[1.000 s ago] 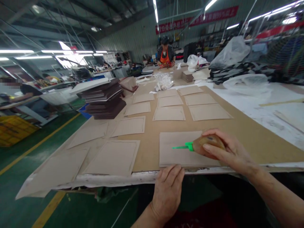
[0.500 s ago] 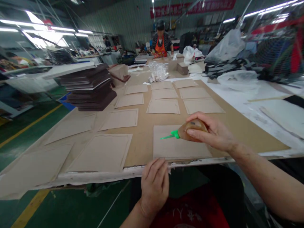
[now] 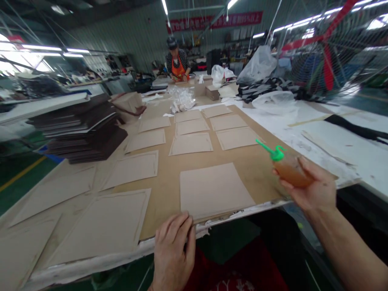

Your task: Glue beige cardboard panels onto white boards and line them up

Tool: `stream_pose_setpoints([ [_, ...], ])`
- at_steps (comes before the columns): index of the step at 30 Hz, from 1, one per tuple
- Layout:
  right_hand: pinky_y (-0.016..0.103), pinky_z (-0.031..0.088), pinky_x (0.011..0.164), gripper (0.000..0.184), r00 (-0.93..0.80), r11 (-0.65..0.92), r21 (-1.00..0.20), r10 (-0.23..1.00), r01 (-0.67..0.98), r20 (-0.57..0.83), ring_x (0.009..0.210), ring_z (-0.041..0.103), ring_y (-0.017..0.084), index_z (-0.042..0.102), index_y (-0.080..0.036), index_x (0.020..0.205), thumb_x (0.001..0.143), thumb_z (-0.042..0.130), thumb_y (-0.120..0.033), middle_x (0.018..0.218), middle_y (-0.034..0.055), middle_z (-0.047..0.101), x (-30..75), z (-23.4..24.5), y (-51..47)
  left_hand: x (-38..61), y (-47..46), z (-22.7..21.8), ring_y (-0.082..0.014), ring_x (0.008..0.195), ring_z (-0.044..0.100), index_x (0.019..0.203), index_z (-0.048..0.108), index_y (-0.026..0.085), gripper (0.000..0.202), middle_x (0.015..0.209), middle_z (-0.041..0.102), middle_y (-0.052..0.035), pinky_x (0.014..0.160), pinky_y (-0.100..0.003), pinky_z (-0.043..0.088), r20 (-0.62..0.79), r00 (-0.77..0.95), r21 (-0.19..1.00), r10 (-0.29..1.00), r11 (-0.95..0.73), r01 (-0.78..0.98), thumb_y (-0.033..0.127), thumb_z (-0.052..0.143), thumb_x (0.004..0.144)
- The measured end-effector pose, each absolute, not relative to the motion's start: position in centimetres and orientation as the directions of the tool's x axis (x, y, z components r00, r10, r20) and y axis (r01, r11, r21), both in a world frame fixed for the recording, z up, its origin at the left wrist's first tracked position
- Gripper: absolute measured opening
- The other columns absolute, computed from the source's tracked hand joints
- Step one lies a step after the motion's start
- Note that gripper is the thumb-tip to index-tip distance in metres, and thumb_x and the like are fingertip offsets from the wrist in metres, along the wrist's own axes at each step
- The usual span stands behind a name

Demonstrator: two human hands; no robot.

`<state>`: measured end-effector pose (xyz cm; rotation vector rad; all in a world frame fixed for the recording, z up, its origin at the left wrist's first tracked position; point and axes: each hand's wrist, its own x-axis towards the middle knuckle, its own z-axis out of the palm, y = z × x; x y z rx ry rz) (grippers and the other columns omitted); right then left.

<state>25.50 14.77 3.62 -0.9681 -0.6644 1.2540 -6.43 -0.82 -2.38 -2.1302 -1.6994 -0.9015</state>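
My right hand (image 3: 315, 190) is closed around a small amber glue bottle (image 3: 289, 167) with a green nozzle, held up off the table at the right, nozzle pointing up and left. My left hand (image 3: 174, 248) rests with fingers curled on the near edge of the table, at the bottom edge of a tan cardboard sheet (image 3: 214, 188). That sheet lies flat on a brown board (image 3: 260, 165), between my two hands. Several more tan sheets (image 3: 190, 143) lie in rows beyond and to the left.
A tall stack of dark brown boards (image 3: 79, 129) stands at the left. Crumpled clear plastic (image 3: 182, 101) and plastic bags (image 3: 257, 64) lie farther back. A person in an orange apron (image 3: 177, 66) works at the far end. White table surface (image 3: 327, 137) extends right.
My right hand lifted the glue bottle off the near sheet and swung it right, nozzle now upward. My left hand stayed at the table edge. My view turned right.
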Motion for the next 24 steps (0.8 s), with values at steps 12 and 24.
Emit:
stream_pose_setpoints([
  [12,0.024,0.049,0.04,0.023,0.16,-0.176,-0.854,0.945,-0.49,-0.287,0.079,0.07,0.027,0.072,-0.027,0.086,0.069,0.079,-0.042,0.089,0.0043,0.073,26.2,0.5,11.9,-7.5,-0.3,0.3,-0.0205,0.092,0.064,0.102,0.065,0.022,0.012,0.099,0.07,-0.006,0.082,-0.035,0.054,0.51,0.153,0.259,0.847,-0.321,0.911,0.02,0.059,0.092],
  [24,0.028,0.046,0.039,0.016,0.137,-0.073,-0.906,0.98,-0.417,-0.142,0.06,0.056,0.02,0.072,-0.029,0.084,0.081,0.069,-0.044,0.086,0.0057,0.066,26.3,-0.3,12.2,-8.0,16.3,4.6,-0.0393,0.123,0.051,0.135,0.053,0.019,0.103,0.131,0.056,-0.0166,0.103,-0.052,0.042,-0.228,0.327,0.23,0.917,-0.276,0.933,0.06,0.088,0.047],
])
